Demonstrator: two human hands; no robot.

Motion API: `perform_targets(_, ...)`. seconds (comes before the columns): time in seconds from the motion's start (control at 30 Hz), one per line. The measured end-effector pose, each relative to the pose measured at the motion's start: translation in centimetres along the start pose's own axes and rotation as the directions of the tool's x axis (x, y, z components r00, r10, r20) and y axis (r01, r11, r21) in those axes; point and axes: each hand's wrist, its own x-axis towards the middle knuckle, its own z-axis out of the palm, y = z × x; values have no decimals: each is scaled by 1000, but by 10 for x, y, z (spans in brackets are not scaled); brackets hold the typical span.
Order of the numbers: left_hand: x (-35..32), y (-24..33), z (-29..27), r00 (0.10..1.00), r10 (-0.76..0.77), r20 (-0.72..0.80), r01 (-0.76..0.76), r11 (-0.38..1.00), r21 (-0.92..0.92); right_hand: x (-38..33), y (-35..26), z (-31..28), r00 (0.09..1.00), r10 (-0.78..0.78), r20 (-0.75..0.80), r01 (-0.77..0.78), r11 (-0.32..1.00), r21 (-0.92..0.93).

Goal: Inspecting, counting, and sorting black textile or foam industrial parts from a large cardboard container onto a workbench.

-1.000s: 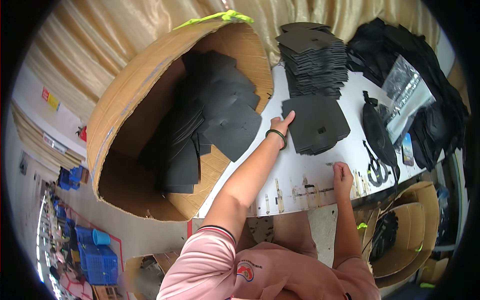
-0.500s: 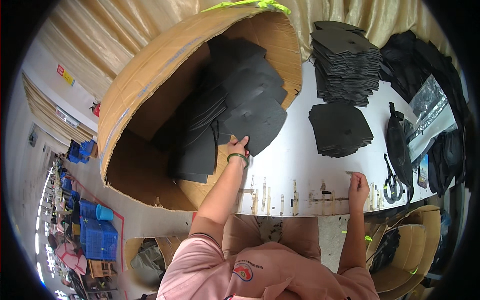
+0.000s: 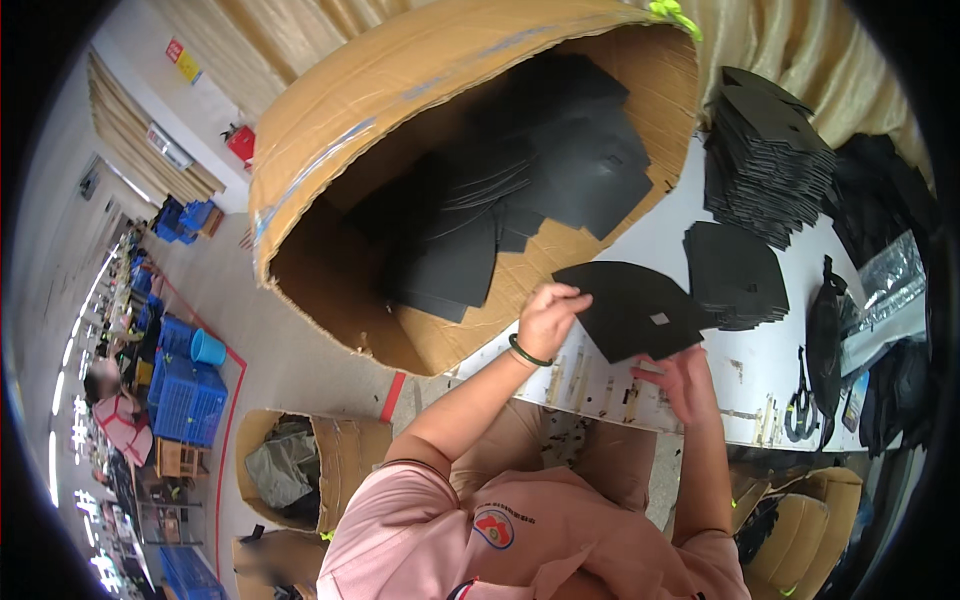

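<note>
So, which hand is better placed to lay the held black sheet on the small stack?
Probably the right hand: it grips the black sheet nearest the small stack. The left hand holds the far corner.

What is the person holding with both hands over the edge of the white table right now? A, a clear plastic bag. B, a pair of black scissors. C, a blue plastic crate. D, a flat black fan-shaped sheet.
D: the left hand grips the near-left edge of a flat black sheet and the right hand holds its lower edge, above the white table.
</note>
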Motion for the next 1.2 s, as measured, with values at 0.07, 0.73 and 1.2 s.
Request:
perform_targets(0.07, -11, 1, -13, 996, 17, 87, -23, 998, 66, 14, 5, 9, 997, 59, -50, -59, 998, 13)
perform_targets(0.73, -30, -158, -155, -249, -919, -307, 562, 122, -818, 30, -21, -141, 530, -812, -243, 0, 287, -958)
perform_targets(1.2, -15, -196, -131, -123, -990, -68, 406, 12, -914, -9, 25, -141, 675, -737, -40, 63, 112, -992)
